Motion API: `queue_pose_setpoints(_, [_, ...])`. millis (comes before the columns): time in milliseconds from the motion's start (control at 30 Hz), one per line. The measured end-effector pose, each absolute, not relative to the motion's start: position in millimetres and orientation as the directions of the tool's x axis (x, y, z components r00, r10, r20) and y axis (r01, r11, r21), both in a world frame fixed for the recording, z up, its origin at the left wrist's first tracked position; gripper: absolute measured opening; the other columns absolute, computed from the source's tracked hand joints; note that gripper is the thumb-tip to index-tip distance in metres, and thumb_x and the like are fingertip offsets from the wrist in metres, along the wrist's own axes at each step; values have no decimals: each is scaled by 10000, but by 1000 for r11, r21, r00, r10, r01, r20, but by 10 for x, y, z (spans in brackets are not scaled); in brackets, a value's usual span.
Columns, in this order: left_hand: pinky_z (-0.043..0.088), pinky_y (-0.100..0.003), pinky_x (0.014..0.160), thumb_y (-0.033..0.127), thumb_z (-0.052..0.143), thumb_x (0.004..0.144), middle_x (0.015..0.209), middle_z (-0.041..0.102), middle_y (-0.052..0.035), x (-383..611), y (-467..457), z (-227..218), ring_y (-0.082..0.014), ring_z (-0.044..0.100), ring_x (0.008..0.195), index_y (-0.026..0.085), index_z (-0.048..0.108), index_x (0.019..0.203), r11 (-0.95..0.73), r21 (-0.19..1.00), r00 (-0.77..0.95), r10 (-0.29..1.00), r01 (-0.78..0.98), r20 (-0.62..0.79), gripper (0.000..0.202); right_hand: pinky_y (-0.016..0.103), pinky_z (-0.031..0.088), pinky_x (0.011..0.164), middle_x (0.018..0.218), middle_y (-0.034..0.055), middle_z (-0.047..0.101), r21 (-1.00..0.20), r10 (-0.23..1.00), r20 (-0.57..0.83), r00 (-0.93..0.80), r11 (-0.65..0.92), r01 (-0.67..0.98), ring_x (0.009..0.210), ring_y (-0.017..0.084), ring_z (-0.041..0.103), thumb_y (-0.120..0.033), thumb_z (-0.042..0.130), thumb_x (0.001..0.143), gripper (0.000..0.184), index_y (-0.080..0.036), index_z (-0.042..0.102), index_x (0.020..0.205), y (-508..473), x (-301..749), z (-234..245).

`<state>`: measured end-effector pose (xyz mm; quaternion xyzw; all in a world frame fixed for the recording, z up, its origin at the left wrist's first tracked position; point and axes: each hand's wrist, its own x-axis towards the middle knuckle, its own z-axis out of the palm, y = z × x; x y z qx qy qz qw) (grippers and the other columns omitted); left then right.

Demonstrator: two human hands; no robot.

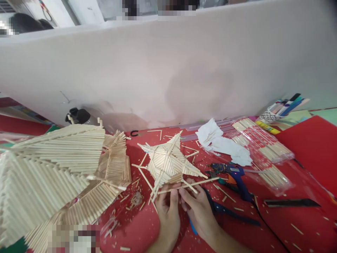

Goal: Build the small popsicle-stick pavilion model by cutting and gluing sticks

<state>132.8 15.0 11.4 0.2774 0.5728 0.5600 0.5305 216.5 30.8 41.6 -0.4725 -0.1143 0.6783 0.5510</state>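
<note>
A star built from pale wooden sticks [168,160] lies on the red tabletop in front of me, with loose ends jutting from its points. My left hand [167,211] is at its lower edge, thumb against fingers on a thin wooden stick [204,181]. Beside it, my right hand [196,203] pinches the same stick, which slants up to the right. The fingertips sit partly under the star, so whether they also touch it is hidden. Blue-handled pliers [234,212] lie just right of my right hand, partly covered by it.
A large stick-built structure [60,151] fills the left. To the right lie a blue glue gun [238,177], crumpled white tissue [226,146], bagged sticks [265,140] and a black cutter [291,202]. A pen cup [271,115] stands by the pale partition [158,70]. Stick scraps litter the table.
</note>
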Motion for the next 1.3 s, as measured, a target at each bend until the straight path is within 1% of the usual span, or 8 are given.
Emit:
queue_pose_setpoints(167, [603,-374,702,625,721,780,903,763,-114,1332,152,126,-268,718,820,249,764,881,154,957,-315,921,-245,-228,392,205,341,434,596,-52,539,-703,889,-456,48,-327,-632,486,76,424,-373,994,482,470,-208,610,694,314,2177,421])
queue_pose_setpoints(333, [601,-369,744,635,708,791,894,759,-114,1348,189,184,-254,709,836,201,752,882,119,966,-318,929,-231,-191,446,197,339,435,574,-52,536,-719,900,-434,46,-315,-619,487,75,439,-443,974,523,473,-189,610,689,335,2188,489])
queue_pose_setpoints(433, [594,-357,747,612,690,821,874,753,-105,1345,212,222,-229,701,805,158,744,903,66,976,-324,937,-208,-133,464,186,339,444,566,-61,529,-739,923,-383,40,-280,-613,493,69,442,-437,967,554,469,-180,600,695,342,2191,509])
queue_pose_setpoints(667, [535,-270,598,579,639,882,702,693,-54,1297,257,316,-155,610,596,136,750,862,-40,992,-267,964,-115,8,457,185,340,451,569,-59,527,-784,959,-284,19,-221,-581,507,69,436,-470,928,635,434,-168,631,733,345,2224,474])
queue_pose_setpoints(767, [536,-276,653,569,628,896,734,700,-63,1275,266,357,-165,627,651,136,755,846,-67,994,-259,965,-81,44,454,187,336,450,577,-54,532,-804,965,-263,15,-210,-557,510,68,428,-484,919,648,433,-158,655,755,343,2237,456])
queue_pose_setpoints(867, [533,-286,693,563,632,894,760,702,-67,1265,263,371,-174,634,695,137,763,866,-75,994,-262,964,-79,51,446,187,334,450,582,-52,537,-808,965,-261,16,-209,-550,512,69,430,-490,923,636,446,-156,657,762,340,2238,441])
queue_pose_setpoints(1167, [516,-265,644,550,632,898,748,679,-47,1299,236,326,-149,587,649,144,733,827,-46,982,-239,971,-183,1,424,185,339,454,600,-47,544,-805,961,-276,21,-219,-551,522,76,452,-490,944,591,467,-167,656,765,337,2232,433])
queue_pose_setpoints(1300, [539,-295,714,551,650,884,789,693,-65,1287,239,353,-170,620,704,142,765,893,-57,986,-257,966,-156,16,425,182,340,451,596,-47,533,-802,965,-263,15,-210,-558,523,75,441,-485,934,619,445,-165,652,748,333,2235,421])
